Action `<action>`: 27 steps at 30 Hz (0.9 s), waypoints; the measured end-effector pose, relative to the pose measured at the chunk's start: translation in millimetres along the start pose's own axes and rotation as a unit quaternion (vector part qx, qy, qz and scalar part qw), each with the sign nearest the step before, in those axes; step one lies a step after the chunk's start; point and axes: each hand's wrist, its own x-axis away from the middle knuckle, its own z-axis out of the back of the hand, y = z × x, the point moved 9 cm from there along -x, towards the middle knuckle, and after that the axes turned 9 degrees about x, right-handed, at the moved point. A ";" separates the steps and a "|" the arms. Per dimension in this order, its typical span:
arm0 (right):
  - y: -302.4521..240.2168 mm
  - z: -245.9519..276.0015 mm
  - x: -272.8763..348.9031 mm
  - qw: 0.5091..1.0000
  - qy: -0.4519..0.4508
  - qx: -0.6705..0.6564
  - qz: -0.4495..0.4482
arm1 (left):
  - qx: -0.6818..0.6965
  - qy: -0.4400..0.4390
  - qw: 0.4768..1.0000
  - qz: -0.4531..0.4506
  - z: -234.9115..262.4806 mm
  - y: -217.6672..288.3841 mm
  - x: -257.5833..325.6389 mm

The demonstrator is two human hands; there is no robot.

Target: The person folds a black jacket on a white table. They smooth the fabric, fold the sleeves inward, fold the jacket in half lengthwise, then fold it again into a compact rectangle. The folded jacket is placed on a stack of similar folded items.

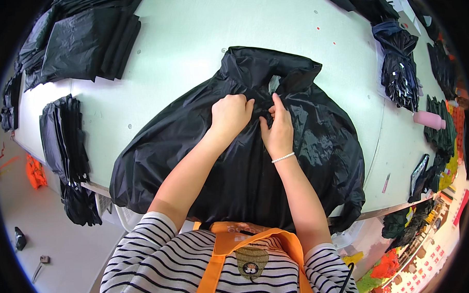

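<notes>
A shiny black jacket (pixel 162 138), its high collar (pixel 270 60) pointing away from me, lies spread on the white table (pixel 189 34). Just below the collar, my left hand (pixel 230 115) is closed in a fist on the front edge of the fabric. My right hand (pixel 279 132), with a beaded bracelet on the wrist, pinches the front opening beside it, its fingers curled. Between the hands the gathered cloth hides what the fingertips hold. A pale label (pixel 274 84) shows inside the collar.
Folded black garments (pixel 83 43) are stacked at the far left, with a bundle (pixel 65 137) hanging over the left edge. More dark bundles (pixel 398 63) lie at right, near a pink bottle (pixel 429 120). A small pink-handled tool (pixel 386 183) rests near the right edge.
</notes>
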 end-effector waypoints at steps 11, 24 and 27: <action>61.8 -14.5 3.4 0.925 0.099 -0.285 -0.231 | -0.010 -0.097 0.993 0.062 -25.5 10.0 -13.0; 72.8 -25.1 4.1 0.872 0.017 -0.393 -0.292 | -0.011 -0.117 0.986 0.121 -25.5 2.1 -27.7; 75.6 -26.0 2.9 0.870 0.018 -0.405 -0.282 | -0.024 -0.112 0.989 0.089 -36.8 6.2 -30.3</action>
